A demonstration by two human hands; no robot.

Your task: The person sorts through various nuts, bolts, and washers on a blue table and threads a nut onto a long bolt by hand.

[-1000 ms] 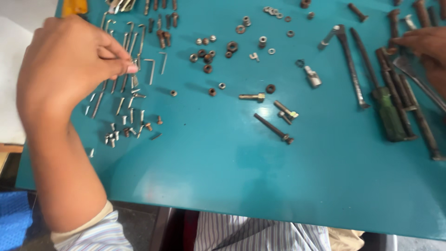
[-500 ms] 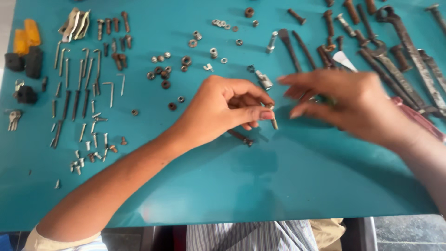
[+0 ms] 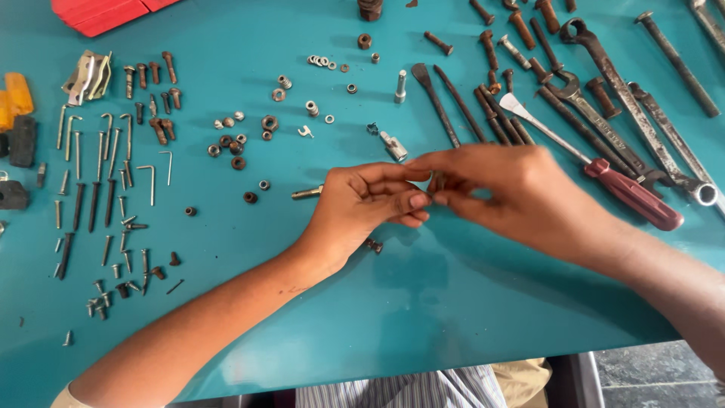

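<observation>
Bare teal metal tabletop lies open along the near edge, below the left hand and right hand, which meet at mid-table and block the centre. To the left, rows of grey steel screws and nails crowd the surface; behind the hands, scattered small nuts and washers leave only narrow gaps. On the right, rusty spanners and long bolts and a red-handled screwdriver close off that side. A red flat block fills the far left corner.
</observation>
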